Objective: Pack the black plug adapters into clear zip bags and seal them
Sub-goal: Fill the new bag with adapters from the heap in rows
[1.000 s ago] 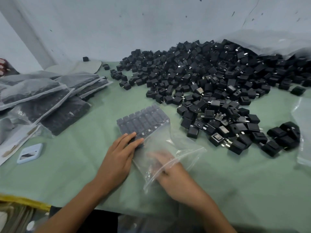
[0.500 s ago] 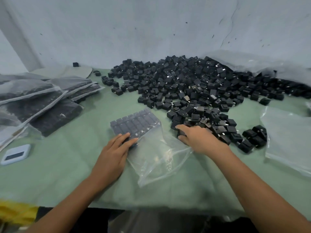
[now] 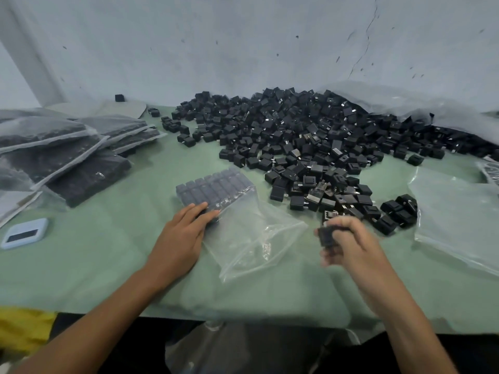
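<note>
right hand (image 3: 348, 244) fingers curled round one black adapter (image 3: 326, 237) (blurred), held above the bench (image 3: 108, 252) | left hand (image 3: 181, 238) fingers flat on the zip bag (image 3: 243, 225), pressing its packed row | loose adapter pile (image 3: 310, 141) behind

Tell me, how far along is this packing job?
Done: filled clear zip bags stacked at left. In hand: the left hand steadies a part-filled clear bag; the right hand holds one black plug adapter. Left: a huge loose pile of black adapters.
</note>
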The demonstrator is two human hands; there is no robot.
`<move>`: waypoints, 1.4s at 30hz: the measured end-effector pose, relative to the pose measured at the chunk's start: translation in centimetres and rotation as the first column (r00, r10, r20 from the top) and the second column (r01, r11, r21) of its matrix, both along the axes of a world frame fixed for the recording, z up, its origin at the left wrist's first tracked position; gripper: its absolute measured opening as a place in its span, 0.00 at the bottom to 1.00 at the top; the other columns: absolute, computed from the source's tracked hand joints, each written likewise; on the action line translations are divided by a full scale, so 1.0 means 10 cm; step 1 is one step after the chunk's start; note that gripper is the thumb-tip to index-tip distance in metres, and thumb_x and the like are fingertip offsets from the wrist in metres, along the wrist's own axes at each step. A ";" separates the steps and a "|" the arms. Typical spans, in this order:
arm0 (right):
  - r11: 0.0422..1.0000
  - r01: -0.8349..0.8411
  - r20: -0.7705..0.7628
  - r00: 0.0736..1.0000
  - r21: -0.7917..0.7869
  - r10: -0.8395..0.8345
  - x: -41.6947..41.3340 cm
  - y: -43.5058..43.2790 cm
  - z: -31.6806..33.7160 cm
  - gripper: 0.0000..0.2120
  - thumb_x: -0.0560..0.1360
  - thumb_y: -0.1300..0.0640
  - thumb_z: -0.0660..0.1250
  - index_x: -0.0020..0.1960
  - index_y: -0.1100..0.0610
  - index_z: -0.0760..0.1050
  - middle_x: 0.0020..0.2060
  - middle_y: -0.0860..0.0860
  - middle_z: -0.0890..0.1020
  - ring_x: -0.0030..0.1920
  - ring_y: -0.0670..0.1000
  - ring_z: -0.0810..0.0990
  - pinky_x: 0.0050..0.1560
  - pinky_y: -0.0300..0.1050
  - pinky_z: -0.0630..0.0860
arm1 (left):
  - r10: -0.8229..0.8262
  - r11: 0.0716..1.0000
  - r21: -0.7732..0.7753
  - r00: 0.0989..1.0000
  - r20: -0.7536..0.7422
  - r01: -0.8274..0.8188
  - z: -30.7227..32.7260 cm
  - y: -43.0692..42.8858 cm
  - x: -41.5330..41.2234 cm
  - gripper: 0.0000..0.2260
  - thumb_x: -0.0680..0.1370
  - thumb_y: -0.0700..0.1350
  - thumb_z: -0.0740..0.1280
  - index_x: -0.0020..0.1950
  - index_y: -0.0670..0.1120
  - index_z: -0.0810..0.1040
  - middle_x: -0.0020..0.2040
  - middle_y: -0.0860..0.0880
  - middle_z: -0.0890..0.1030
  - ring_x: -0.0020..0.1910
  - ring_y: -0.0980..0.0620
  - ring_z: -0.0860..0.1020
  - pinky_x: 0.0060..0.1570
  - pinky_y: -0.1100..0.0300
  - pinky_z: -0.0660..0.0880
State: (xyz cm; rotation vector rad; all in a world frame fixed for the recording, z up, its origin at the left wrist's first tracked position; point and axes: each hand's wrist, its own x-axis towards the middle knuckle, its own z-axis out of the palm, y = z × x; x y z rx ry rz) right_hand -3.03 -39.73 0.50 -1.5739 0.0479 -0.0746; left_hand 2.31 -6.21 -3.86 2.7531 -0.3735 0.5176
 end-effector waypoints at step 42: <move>0.869 -0.031 0.138 0.984 -0.494 0.113 0.79 1.73 -0.39 0.08 0.83 0.57 0.58 0.55 0.56 0.76 0.45 0.52 0.81 0.44 0.50 0.79 0.46 0.37 0.73 | -0.021 0.998 0.065 1.000 -0.006 0.021 0.10 -0.10 0.04 0.21 0.83 0.48 0.53 0.75 0.52 0.69 0.75 0.55 0.69 0.76 0.57 0.63 0.67 0.56 0.59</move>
